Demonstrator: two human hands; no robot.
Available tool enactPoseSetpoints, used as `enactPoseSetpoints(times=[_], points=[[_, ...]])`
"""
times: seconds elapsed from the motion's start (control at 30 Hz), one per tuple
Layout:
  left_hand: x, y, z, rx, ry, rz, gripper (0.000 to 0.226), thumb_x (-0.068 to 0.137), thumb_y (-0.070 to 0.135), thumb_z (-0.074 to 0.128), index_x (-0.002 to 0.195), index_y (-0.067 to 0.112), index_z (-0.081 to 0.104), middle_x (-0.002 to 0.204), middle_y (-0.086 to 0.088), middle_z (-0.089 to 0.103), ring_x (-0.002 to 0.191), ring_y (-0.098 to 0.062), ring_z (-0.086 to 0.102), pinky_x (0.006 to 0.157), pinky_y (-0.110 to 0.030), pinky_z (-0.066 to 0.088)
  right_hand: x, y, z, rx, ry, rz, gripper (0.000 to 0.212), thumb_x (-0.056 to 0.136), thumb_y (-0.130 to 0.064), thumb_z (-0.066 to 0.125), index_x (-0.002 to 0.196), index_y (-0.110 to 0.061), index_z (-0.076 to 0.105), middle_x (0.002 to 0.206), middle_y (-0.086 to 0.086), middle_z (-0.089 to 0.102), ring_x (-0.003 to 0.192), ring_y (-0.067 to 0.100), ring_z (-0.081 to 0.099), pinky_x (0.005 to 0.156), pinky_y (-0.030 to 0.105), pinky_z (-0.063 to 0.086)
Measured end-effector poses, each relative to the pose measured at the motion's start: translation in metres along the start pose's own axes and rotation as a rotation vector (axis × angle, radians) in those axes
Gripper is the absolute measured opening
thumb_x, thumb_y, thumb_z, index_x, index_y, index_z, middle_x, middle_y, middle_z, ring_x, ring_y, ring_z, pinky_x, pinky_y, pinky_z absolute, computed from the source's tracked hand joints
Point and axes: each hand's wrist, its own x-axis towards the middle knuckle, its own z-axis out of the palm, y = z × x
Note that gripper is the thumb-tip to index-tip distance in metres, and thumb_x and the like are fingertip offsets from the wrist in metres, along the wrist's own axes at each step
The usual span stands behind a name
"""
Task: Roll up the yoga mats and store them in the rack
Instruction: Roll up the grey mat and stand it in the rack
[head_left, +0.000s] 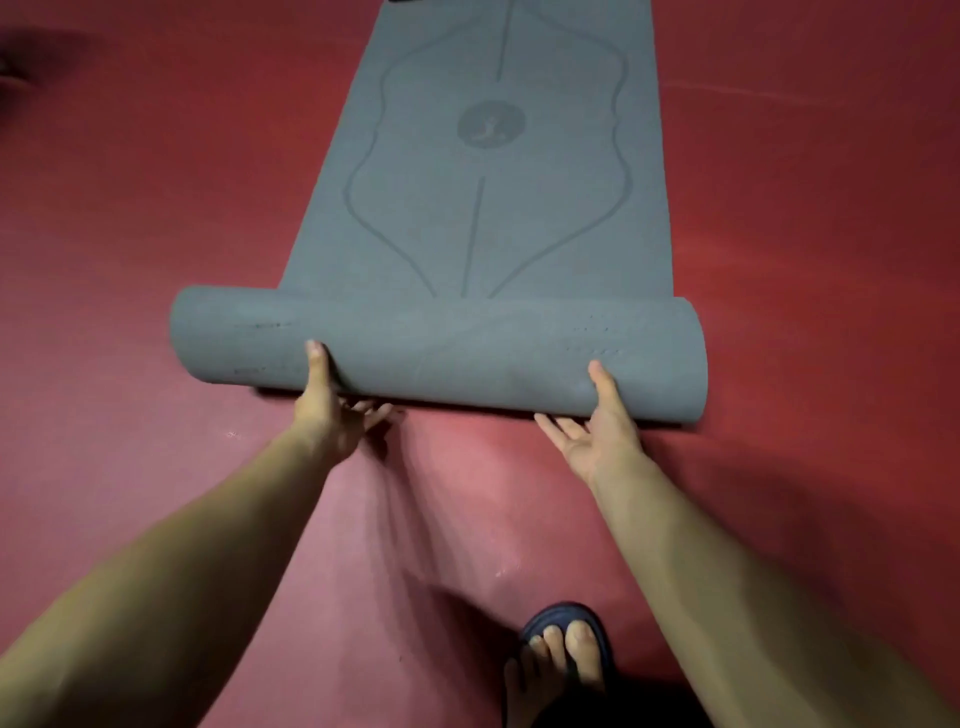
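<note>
Under the roll's near side, left hand (332, 410) and right hand (597, 426) sit spread apart: thumbs up on the curve, fingers straight and low at the base, nothing gripped. Looks set up to push and keep both ends turning evenly so the roll (436, 348) doesn't cone. Roll is loose and fat, lying across the mat (483, 208), with most of the length flat on the red floor (156, 234) beyond. Early in rolling, I'd say. Sandalled foot (563, 654) planted behind for reach. Rack not in view.
</note>
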Motion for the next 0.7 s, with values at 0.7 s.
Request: enactPoseSetpoints(times=[0.7], points=[[-0.109, -0.146, 0.275, -0.005, -0.356, -0.129, 0.033, 0.087, 0.028, 0.075, 0.103, 0.006, 0.055, 0.097, -0.011, 0.073, 0.092, -0.029, 0.072, 0.072, -0.062, 0.056, -0.07, -0.282, -0.212, -0.19, 0.087, -0.53, 0.032, 0.094, -0.011, 0.064, 0.125, -0.016, 0.057, 0.123, 0.005, 0.069, 0.095, 0.02, 0.073, 0.066, 0.034, 0.061]])
